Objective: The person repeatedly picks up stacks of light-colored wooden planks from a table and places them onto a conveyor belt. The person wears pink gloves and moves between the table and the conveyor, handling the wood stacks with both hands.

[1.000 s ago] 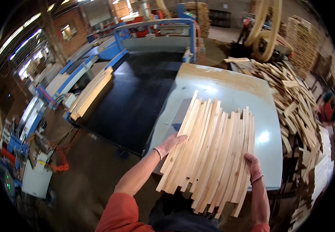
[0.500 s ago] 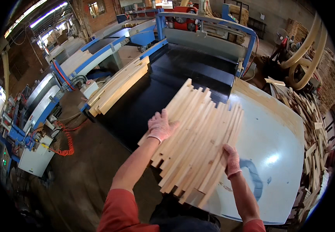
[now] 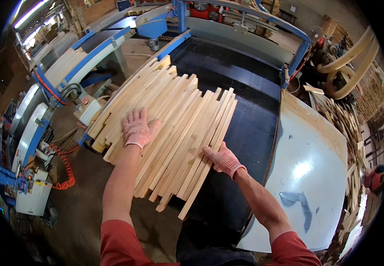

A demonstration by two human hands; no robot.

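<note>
Wearing red sleeves point(image 3: 122, 241) and dark clothing point(image 3: 214, 253) at the lower edge, and stretching both bare forearms point(image 3: 121, 190) forward into pinkish knit gloves. Keeping the hands well apart. Resting the right hand point(image 3: 224, 160) at the right side of a broad layer of pale wooden strips point(image 3: 178, 133), laying its tip over the outermost ones; hiding part of its fingers, so leaving any closing grip impossible to tell. Spreading the left hand point(image 3: 139, 128) palm-down on top of the strips, left of their middle, parting thumb from fingers.

Laying the strips side by side on the left part of a black bed point(image 3: 254, 128), staggering unevenly at both ends. Showing a pale, glossy table point(image 3: 309, 177) just right of the bed, bearing a bluish smear. At the left, showing a white cabinet point(image 3: 33, 197) and a coiled red hose point(image 3: 66, 172) beside blue-and-white machinery.

Farther off, heaping loose wood pieces point(image 3: 340, 124) beyond the table, and looping thick beige hoses point(image 3: 353, 56) at the upper right. Spanning the bed's far part with a blue gantry point(image 3: 304, 46). Glowing at the upper left with a tube lamp point(image 3: 31, 14).
</note>
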